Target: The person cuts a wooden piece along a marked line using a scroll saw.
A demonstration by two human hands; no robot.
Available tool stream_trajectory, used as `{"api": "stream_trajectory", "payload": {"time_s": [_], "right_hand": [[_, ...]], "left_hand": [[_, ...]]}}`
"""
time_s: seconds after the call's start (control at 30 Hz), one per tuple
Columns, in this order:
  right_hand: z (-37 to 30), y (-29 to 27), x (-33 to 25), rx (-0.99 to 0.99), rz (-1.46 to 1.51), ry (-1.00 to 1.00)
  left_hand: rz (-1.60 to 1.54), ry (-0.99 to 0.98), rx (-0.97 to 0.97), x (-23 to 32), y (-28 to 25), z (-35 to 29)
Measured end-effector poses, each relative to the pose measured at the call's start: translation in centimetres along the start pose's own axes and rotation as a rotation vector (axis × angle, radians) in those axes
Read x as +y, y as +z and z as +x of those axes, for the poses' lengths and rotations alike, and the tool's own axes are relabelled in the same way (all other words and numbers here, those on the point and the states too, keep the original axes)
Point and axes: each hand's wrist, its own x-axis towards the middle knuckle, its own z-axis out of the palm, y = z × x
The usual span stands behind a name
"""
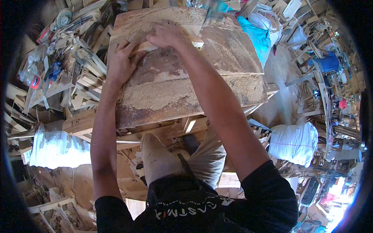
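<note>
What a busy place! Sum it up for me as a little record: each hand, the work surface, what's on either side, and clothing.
Left hand: at the left end of a pale wood strip; firmness of grip unclear
Right hand: over the strip, farther right
Work surface: brown tabletop, strewn with sawdust
Left side: jumbled wood scraps; clear bottle with a red label
Right side: turquoise bag by the tabletop; white sack, nearer the person
Clothing: black shirt, light trousers
</note>
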Motion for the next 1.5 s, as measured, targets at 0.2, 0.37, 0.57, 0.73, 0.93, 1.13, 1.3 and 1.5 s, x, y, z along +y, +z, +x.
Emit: {"api": "stream_trajectory", "payload": {"time_s": [0.2,0.37,0.57,0.73,0.93,1.13,1.3,1.5], "right_hand": [[1.4,1.8,1.8,0.022,0.128,-0.007],[0.7,0.6,-0.4,0.021,0.044,-0.046],[0.4,0.3,0.9,0.028,0.044,-0.016],[0.3,0.0,0.6,-0.010,0.085,0.008],[0.1,-0.5,0.4,-0.002,0.061,-0.002],[-0.3,-0.8,0.1,0.023,0.061,-0.010],[-0.3,-1.2,0.2,0.004,0.046,-0.021],[-0.1,-1.0,0.3,0.041,0.049,-0.018]], "left_hand": [[0.014,0.058,0.044,0.4,0.3,0.5],[0.049,0.025,0.039,-0.2,-0.5,-0.3],[0.056,0.068,0.075,0.3,0.6,0.5],[0.011,0.004,0.006,1.0,-0.3,0.6],[-0.011,-0.011,-0.004,1.1,-0.7,0.7],[-0.035,-0.042,0.007,0.9,-0.1,0.8],[-0.002,-0.054,0.000,1.0,0.0,0.7],[0.013,-0.032,0.019,0.7,0.3,0.8]]}}
